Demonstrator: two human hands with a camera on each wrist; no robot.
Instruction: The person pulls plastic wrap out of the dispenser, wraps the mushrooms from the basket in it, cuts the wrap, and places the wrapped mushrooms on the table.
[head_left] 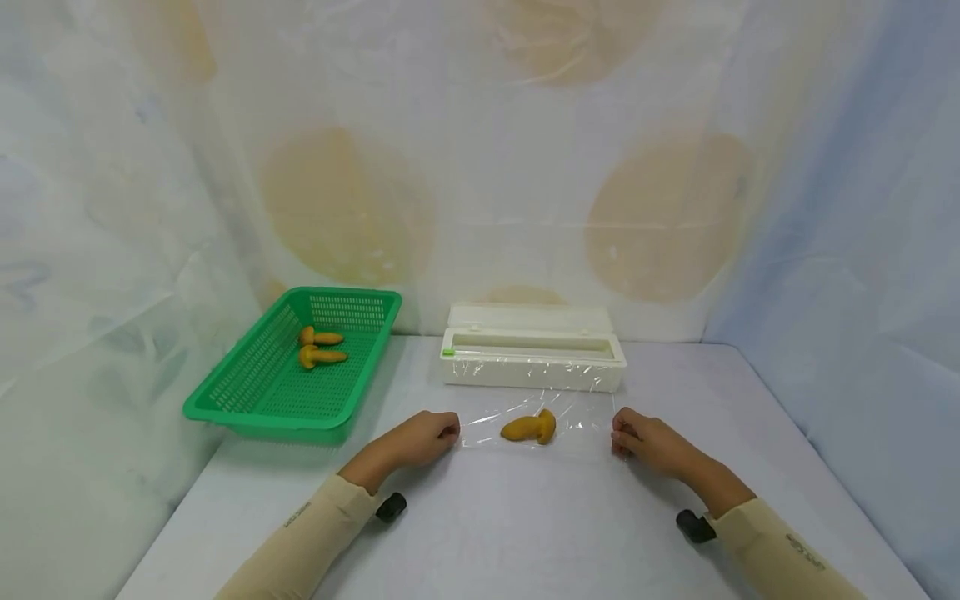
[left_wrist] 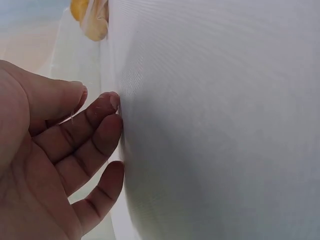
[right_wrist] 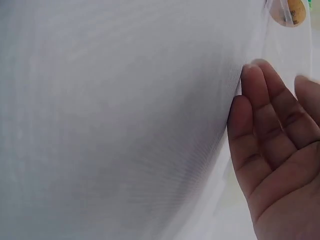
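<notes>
A yellow-brown mushroom (head_left: 529, 427) lies on its side, on or under a sheet of clear plastic wrap (head_left: 581, 421); the film is too transparent to tell which. At the film's left edge, my left hand (head_left: 429, 437) pinches it between thumb and index finger, the other fingers resting against the white table surface (left_wrist: 210, 125). My right hand (head_left: 647, 442) holds the opposite edge, its fingertips touching the table; its pinch is partly hidden in the right wrist view. Behind the film stands a white wrap dispenser box (head_left: 532, 372), its lid raised.
A green plastic basket (head_left: 266, 425) with two more mushrooms (head_left: 322, 356) stands at the back left. Plastic sheeting (head_left: 517, 167) with orange circles hangs behind the table, and more sheeting encloses both sides. A small green piece (head_left: 447, 352) sits on the dispenser's left end.
</notes>
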